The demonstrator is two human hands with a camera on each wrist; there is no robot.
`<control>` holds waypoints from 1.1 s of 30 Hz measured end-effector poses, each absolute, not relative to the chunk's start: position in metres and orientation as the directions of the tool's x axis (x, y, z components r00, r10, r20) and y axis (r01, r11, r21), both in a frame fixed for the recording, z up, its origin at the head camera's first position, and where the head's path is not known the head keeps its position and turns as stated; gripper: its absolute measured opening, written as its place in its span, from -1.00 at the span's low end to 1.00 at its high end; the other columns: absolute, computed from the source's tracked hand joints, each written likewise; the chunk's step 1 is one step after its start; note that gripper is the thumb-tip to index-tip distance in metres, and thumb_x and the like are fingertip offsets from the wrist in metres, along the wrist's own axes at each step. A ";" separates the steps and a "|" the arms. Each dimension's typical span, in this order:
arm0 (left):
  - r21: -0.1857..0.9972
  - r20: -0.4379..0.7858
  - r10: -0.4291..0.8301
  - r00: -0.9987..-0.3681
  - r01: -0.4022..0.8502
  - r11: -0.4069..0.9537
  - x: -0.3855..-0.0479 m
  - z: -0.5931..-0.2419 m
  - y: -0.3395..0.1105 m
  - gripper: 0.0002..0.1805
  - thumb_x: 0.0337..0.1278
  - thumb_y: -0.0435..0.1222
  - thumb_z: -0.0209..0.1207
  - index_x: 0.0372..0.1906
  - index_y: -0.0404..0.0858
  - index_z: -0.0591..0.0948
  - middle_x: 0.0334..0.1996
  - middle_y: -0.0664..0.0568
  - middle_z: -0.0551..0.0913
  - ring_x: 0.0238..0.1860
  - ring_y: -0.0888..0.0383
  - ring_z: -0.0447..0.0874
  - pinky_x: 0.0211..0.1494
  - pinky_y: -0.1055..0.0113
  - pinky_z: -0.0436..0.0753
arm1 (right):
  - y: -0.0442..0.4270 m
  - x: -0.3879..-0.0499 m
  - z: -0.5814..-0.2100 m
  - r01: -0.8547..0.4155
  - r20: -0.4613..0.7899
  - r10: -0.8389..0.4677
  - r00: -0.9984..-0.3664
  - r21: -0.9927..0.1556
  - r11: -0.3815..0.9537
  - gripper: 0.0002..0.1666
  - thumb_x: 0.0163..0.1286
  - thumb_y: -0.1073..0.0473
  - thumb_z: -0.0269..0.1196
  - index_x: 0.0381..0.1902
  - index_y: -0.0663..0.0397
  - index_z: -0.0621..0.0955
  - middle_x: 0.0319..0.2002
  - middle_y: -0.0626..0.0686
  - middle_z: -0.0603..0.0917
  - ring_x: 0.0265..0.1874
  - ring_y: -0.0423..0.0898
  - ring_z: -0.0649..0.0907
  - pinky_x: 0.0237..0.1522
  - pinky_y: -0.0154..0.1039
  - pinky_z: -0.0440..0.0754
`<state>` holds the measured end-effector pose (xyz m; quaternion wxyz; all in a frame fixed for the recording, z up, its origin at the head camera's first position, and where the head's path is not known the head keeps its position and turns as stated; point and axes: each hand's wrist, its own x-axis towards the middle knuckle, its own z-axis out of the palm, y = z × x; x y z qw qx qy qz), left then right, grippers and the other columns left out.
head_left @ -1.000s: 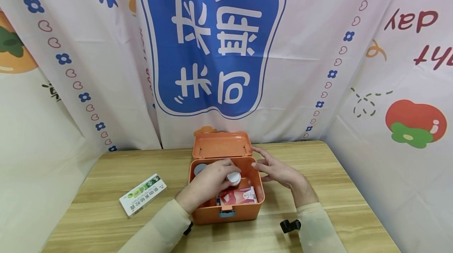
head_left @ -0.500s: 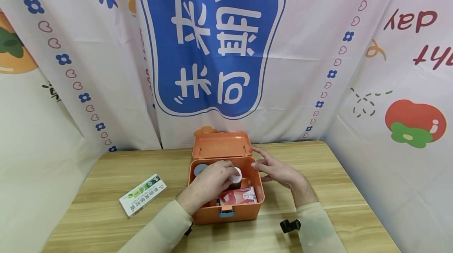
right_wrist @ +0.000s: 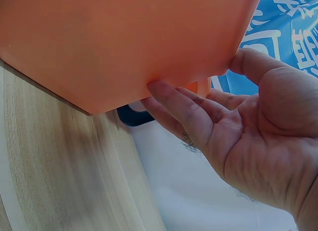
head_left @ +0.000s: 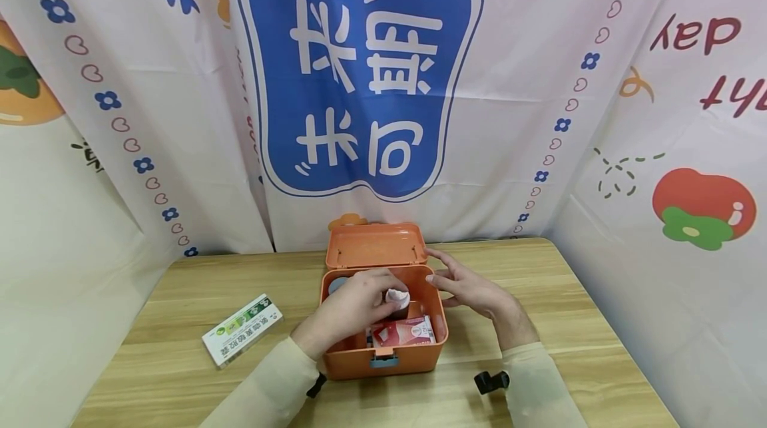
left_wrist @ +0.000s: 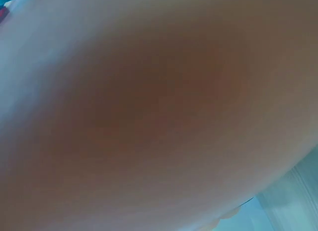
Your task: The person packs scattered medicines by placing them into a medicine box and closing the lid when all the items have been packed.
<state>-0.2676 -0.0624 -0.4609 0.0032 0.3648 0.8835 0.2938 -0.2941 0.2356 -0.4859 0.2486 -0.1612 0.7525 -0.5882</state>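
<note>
An orange lidded box (head_left: 383,363) stands with its lid tipped back. Inside it, my left hand (head_left: 353,305) curls its fingers and thumb about the white top of a dark bottle (head_left: 398,297). A red and white packet (head_left: 404,332) lies near the box's front wall. Another round grey-blue top (head_left: 337,284) shows partly behind the left hand. At the box's right side, my right hand (head_left: 470,289) touches the outer wall with extended fingers, its thumb at the rim; the right wrist view shows this hand (right_wrist: 238,121) against the orange wall. Skin fills most of the left wrist view.
A white and green medicine carton (head_left: 242,331) lies left of the box on the wooden table (head_left: 497,408). The open lid (head_left: 376,246) stands near the printed curtain (head_left: 479,148) behind the table. A blue latch (head_left: 384,363) sits on the box's front.
My left hand has shifted its fingers and thumb around the white-topped bottle, and its wrist has moved slightly left. The bottle's top has changed angle. My right hand stays in place.
</note>
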 end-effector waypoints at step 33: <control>0.611 0.282 0.421 -0.862 0.499 0.614 -0.274 -0.449 -0.144 -0.75 0.73 -0.19 0.41 0.29 -0.08 0.88 0.23 0.04 0.88 0.29 -0.01 0.84 0.43 -0.15 0.86 | 0.235 -0.295 -0.487 0.068 -0.198 -0.517 -0.833 -0.964 0.258 -0.04 0.95 0.00 0.16 1.00 -0.13 -0.06 0.72 0.48 0.50 0.64 0.43 0.64 0.47 0.25 0.85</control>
